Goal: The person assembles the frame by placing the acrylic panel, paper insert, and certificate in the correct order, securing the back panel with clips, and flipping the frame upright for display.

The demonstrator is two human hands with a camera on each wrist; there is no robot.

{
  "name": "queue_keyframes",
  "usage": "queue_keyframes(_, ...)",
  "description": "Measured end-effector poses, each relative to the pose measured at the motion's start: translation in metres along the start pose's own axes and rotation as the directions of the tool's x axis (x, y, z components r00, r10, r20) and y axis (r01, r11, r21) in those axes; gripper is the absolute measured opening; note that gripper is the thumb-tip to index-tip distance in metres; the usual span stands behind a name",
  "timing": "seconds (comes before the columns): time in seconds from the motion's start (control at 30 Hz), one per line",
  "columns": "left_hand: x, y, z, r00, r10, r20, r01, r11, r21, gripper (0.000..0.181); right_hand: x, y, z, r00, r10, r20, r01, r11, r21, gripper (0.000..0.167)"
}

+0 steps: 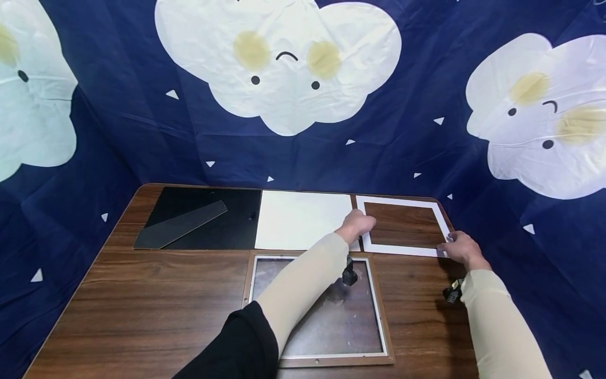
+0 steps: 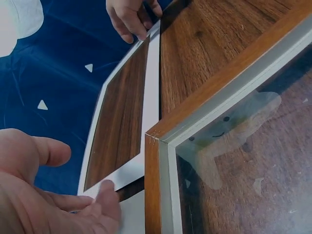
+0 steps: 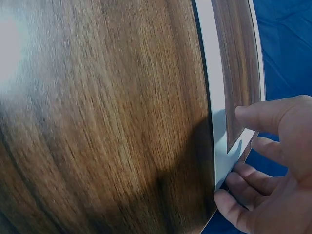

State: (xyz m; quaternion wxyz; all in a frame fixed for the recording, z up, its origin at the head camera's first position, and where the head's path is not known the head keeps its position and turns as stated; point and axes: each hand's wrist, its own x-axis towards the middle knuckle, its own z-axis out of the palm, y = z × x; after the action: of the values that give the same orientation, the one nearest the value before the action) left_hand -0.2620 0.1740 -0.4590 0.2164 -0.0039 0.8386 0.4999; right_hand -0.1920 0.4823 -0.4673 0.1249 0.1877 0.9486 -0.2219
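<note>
A white picture mat (image 1: pixel 402 201) with a rectangular opening lies flat at the table's back right. My left hand (image 1: pixel 358 223) is at the mat's left edge; in the left wrist view its fingertips (image 2: pixel 108 190) touch that edge, with the thumb held apart. At the opposite end, my right hand (image 1: pixel 463 246) touches the near right corner. Its fingers (image 3: pixel 246 180) lie along the outer edge, while the thumb sits above the mat. Left of the mat lies a white sheet (image 1: pixel 303 218). A wooden picture frame (image 1: pixel 382 316) with a clear pane lies under my left forearm.
At the back left lies a black backing board (image 1: pixel 203 196) with a tapered stand leg (image 1: pixel 189 226) angled across it. The wood-grain table (image 1: pixel 165 310) ends at a blue cloth (image 1: pixel 303 158) with cloud prints.
</note>
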Motion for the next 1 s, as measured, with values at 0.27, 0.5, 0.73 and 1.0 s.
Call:
queue_keyframes(0.27,0.001,0.000,0.001,1.000,-0.019,0.001,0.019,0.996,-0.091,0.046,0.000,0.003,0.000,0.999,-0.007,0.034,0.005,0.998,0.060,0.076)
queue_keyframes(0.5,0.003,-0.004,-0.002,0.998,-0.042,0.042,0.049,0.981,-0.188,0.049,0.002,0.003,0.001,1.000,-0.013,0.008,0.012,0.999,0.047,0.071)
queue_keyframes(0.73,0.008,-0.008,-0.008,0.997,-0.066,0.033,0.073,0.960,-0.269,0.046,0.002,0.001,0.000,0.999,0.035,0.021,-0.037,0.996,0.077,0.068)
queue_keyframes(1.0,0.009,-0.009,-0.010,0.996,-0.091,0.017,0.092,0.966,-0.243,0.039,0.001,0.007,-0.001,0.996,0.044,0.073,-0.051,0.993,0.103,0.066)
